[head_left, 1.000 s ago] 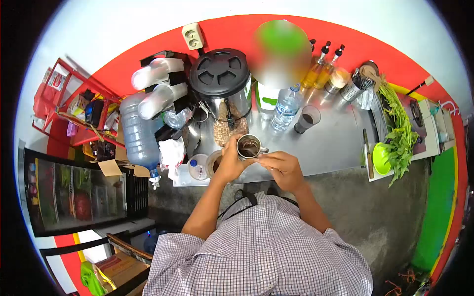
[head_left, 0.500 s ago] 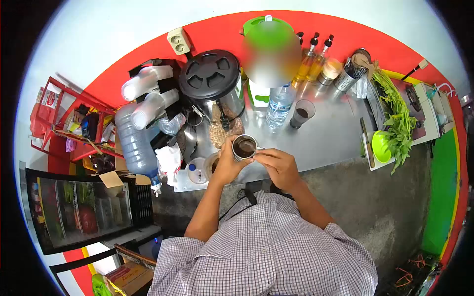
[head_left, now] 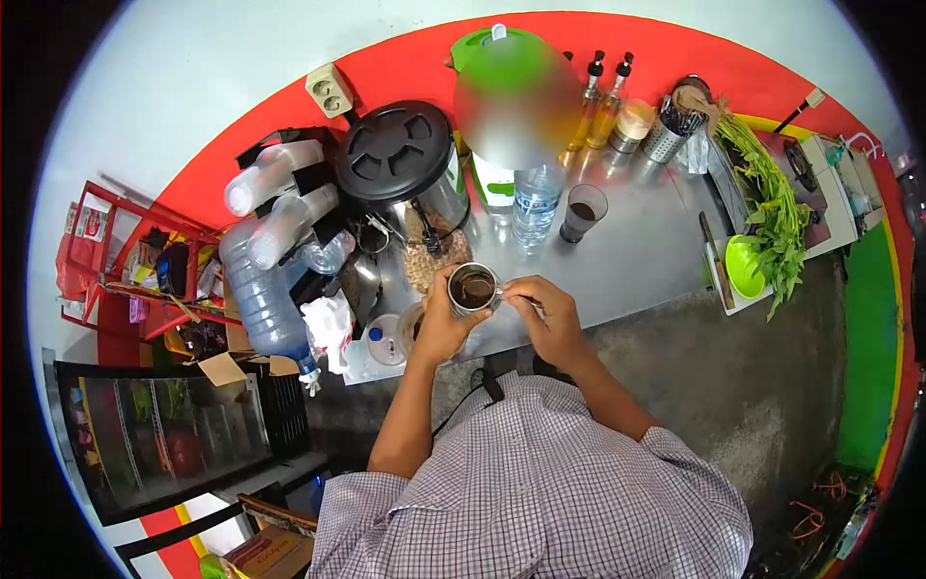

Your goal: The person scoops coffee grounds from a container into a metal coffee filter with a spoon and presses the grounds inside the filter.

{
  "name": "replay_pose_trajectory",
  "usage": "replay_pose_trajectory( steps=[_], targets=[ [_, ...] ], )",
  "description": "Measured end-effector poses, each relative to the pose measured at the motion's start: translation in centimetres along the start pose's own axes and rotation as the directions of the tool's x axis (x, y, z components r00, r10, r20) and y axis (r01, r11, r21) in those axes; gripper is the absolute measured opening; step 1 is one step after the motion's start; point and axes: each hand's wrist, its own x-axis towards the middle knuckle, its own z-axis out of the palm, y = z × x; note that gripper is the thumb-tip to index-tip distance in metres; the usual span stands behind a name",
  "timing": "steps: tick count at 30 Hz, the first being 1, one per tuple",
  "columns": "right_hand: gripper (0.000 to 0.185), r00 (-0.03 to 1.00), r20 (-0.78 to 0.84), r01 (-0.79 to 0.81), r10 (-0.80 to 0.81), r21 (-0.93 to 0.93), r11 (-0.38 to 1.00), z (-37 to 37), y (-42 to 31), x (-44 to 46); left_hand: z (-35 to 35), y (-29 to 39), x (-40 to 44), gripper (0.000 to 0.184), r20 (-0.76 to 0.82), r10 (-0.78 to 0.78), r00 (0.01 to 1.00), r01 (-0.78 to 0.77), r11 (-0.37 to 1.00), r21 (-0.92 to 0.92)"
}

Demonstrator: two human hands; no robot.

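A red wall band (head_left: 231,135) beneath white curves behind a metal counter (head_left: 632,261). Over its near edge, the left hand (head_left: 442,318) has its grip wrapped around a small metal cup (head_left: 460,303) containing something dark. The right hand (head_left: 553,318) is pinched at the cup's handle side, thumb and fingers closed on what looks like a slim metal spoon (head_left: 529,300); its lower part is hard to separate from the dark contents.

Just beside the left hand are a tub, partly hidden and dark inside, and a round white lid (head_left: 386,340) with a blue knob. Beyond the cup lies a tan textured piece (head_left: 422,265), in front of a large steel vessel (head_left: 444,205) with a black lid. To the right of that stand a water bottle (head_left: 536,205) and a clear tumbler (head_left: 583,214) holding dark liquid.

Farther right are pump bottles (head_left: 606,116), a perforated utensil holder (head_left: 662,145), leafy greens (head_left: 772,217) and a green bowl (head_left: 746,268). A big blue water jug (head_left: 265,289) sits left.
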Motion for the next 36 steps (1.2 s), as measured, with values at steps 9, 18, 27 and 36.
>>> replay_pose_trajectory(
  steps=[9,18,27,36],
  targets=[
    [0.012,0.980,-0.100,-0.122,0.175,0.395,0.910,1.7,2.0,-1.1,0.1,-0.2,0.0,0.089,-0.006,0.004,1.000,-0.005,1.000,-0.017],
    [0.014,0.985,0.012,-0.164,0.173,0.382,0.909,2.6,1.3,-1.7,0.7,-0.8,-0.1,0.091,-0.045,0.037,0.998,-0.038,0.999,-0.034],
    [0.017,0.947,-0.120,-0.206,0.297,0.485,0.850,3.0,1.5,-0.6,0.4,0.2,-0.2,0.092,-0.010,-0.015,1.000,0.015,1.000,-0.012],
    [0.014,0.885,-0.157,-0.304,0.437,0.517,0.800,1.0,1.9,0.4,0.3,1.4,-0.5,0.093,-0.035,-0.017,0.999,0.020,0.994,0.111]
  ],
)
